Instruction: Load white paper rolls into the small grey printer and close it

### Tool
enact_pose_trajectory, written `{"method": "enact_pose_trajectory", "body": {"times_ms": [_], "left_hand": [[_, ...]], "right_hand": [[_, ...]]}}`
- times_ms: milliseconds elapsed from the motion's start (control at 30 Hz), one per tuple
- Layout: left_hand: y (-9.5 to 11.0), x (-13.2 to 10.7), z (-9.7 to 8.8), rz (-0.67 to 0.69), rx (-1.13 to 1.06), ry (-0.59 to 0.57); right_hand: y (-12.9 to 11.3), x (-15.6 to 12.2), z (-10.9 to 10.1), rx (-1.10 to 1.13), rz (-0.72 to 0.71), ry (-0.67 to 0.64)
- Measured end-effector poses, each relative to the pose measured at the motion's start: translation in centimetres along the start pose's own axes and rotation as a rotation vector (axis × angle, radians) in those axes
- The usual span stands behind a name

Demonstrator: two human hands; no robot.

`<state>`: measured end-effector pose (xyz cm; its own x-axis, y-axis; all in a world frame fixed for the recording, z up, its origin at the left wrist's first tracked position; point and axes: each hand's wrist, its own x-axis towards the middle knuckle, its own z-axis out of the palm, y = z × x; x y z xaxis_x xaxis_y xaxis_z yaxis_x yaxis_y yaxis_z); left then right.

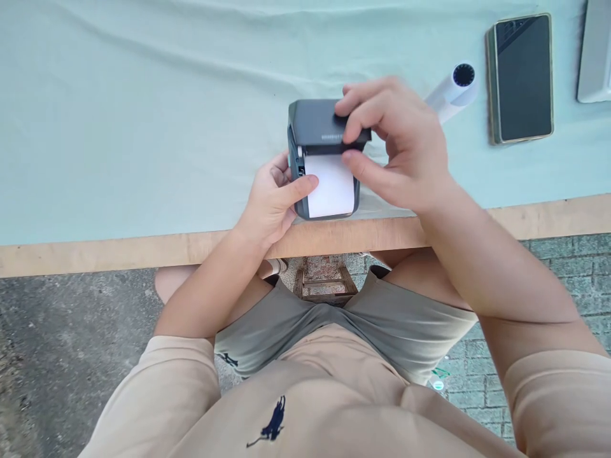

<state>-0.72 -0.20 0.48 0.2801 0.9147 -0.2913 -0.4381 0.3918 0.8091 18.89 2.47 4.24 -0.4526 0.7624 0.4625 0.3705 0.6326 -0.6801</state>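
A dark grey portable label printer (315, 121) lies near the table's front edge, its lid raised over a strip of white paper (330, 194). My left hand (277, 197) is closed around the printer's left side, the thumb pressing on the paper's left edge. From the right, my right hand (396, 140) reaches over the lid, with fingertips on its upper right part and the thumb at its lower edge beside the paper. The underside of the printer, where my left fingers go, is hidden.
A white cylindrical device (449, 102) with a dark round end lies behind my right hand. Farther right are a black-screened phone (524, 79) and part of a grey-white object (596, 57). A pale green cloth (143, 127) covers the table up to its wooden edge (119, 253).
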Motion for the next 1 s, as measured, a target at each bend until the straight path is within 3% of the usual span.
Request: {"method": "enact_pose_trajectory", "body": {"times_ms": [133,233,367,467,633,1000], "left_hand": [[0.2,-0.1,0.1,-0.028,0.003,-0.005],[0.3,-0.1,0.0,-0.042,0.018,-0.004],[0.3,-0.2,0.0,-0.031,0.032,0.002],[0.4,-0.3,0.0,-0.024,0.018,-0.016],[0.4,-0.3,0.3,-0.002,-0.030,-0.021],[0.4,-0.3,0.4,-0.018,-0.041,-0.025]], "right_hand": [[0.2,-0.8,0.4,-0.124,0.049,-0.076],[0.3,-1.2,0.6,-0.099,0.054,-0.078],[0.8,-1.7,0.8,0.069,0.248,0.009],[1.4,-1.9,1.0,0.251,0.354,-0.039],[1.8,-1.7,1.2,0.345,0.390,-0.119],[1.8,-1.8,1.2,0.375,0.414,-0.110]]}}
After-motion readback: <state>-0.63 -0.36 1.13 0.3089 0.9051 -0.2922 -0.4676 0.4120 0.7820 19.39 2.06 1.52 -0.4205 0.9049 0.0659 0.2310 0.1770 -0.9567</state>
